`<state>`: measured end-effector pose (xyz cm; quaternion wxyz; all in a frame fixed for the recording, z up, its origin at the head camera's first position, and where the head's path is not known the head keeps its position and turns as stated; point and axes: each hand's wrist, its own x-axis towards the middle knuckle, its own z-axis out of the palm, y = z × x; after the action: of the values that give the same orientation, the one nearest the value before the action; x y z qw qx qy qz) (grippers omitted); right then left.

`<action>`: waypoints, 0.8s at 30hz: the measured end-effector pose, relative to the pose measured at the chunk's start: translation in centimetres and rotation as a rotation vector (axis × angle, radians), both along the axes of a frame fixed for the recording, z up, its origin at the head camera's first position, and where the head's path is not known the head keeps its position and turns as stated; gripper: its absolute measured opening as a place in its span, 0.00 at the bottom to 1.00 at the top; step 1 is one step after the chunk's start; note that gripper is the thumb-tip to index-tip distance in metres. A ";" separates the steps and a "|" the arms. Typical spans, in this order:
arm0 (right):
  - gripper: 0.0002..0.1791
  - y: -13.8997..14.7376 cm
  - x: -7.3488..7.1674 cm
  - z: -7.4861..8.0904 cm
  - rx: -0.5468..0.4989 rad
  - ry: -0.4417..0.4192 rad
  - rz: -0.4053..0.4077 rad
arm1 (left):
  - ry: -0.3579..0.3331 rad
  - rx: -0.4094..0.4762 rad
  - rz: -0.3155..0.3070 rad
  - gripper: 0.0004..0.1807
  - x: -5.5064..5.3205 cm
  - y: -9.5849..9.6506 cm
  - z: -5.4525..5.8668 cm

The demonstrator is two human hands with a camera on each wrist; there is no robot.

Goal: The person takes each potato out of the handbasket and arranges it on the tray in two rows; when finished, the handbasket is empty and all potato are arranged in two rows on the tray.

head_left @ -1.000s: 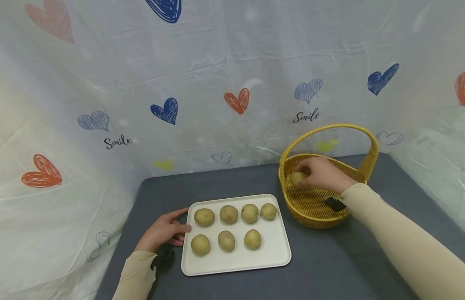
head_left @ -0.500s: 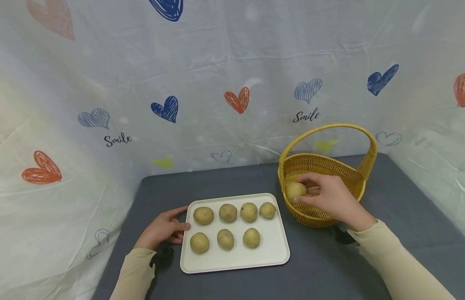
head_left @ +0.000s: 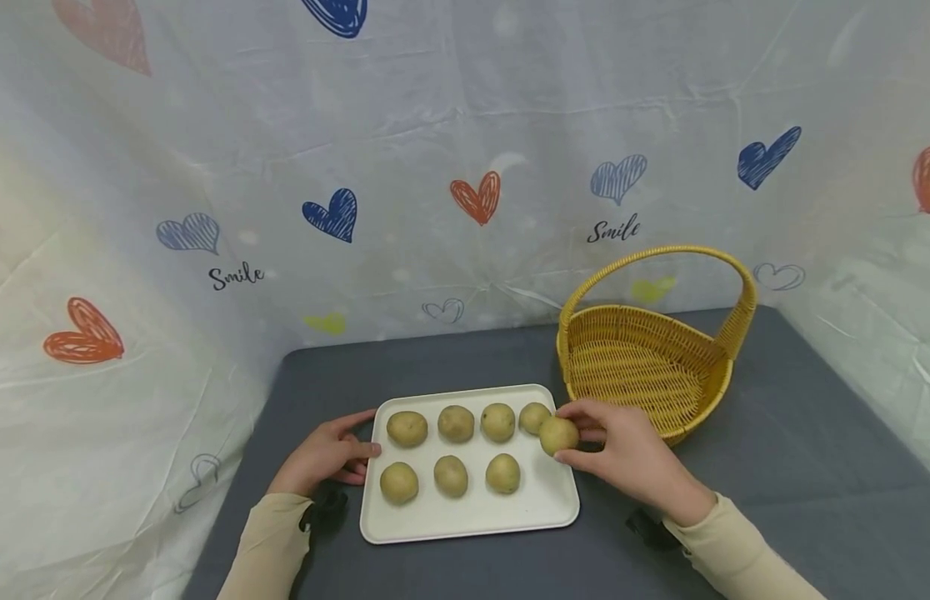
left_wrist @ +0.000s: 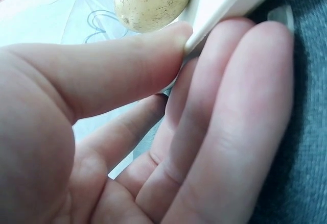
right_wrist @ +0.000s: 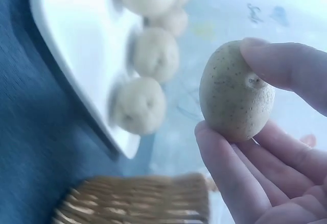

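My right hand (head_left: 630, 454) pinches a potato (head_left: 558, 436) between thumb and fingers, over the right edge of a white tray (head_left: 536, 504). In the right wrist view this held potato (right_wrist: 232, 94) looks speckled and hangs apart from those on the tray. Several potatoes lie on the tray in two rows; the back right one (head_left: 534, 417) is partly covered by the held one. My left hand (head_left: 326, 454) grips the tray's left edge, thumb on top and fingers below, as the left wrist view shows, close to a potato (left_wrist: 152, 2).
A yellow wicker basket (head_left: 637, 367) with a tall arched handle stands at the back right, with no potato visible in it. The dark grey table (head_left: 435, 362) meets a white curtain (head_left: 405, 150) printed with hearts at the back and sides.
My right hand has lifted the potato out of the basket and carried it left and toward me, over the tray's edge. The left hand keeps its grip on the tray.
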<state>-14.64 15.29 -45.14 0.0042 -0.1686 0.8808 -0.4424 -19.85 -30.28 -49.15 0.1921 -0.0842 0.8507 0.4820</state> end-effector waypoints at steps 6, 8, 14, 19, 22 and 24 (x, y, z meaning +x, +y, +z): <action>0.25 -0.8 0.3 -1.6 -0.007 -0.012 0.025 | 0.001 0.001 -0.009 0.46 0.3 -0.1 0.2; 0.25 -1.0 0.4 -1.9 -0.008 -0.029 0.031 | -0.002 0.014 -0.008 0.45 0.3 0.0 0.3; 0.23 -1.6 0.6 -2.7 0.037 -0.029 0.047 | -0.004 0.037 -0.004 0.44 0.0 0.0 0.2; 0.23 -2.1 0.5 -3.5 0.064 0.005 0.062 | -0.012 0.037 0.012 0.45 0.0 -0.1 0.1; 0.23 -2.3 0.3 -3.9 0.067 0.012 0.058 | -0.014 0.034 0.012 0.45 0.0 -0.2 0.2; 0.23 -2.3 0.3 -4.0 0.064 0.010 0.057 | -0.012 0.028 0.010 0.45 -0.1 -0.2 0.2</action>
<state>-14.36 12.97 -49.12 0.0180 -0.1957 0.8893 -0.4129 -19.91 -30.47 -48.95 0.1962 -0.0887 0.8421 0.4944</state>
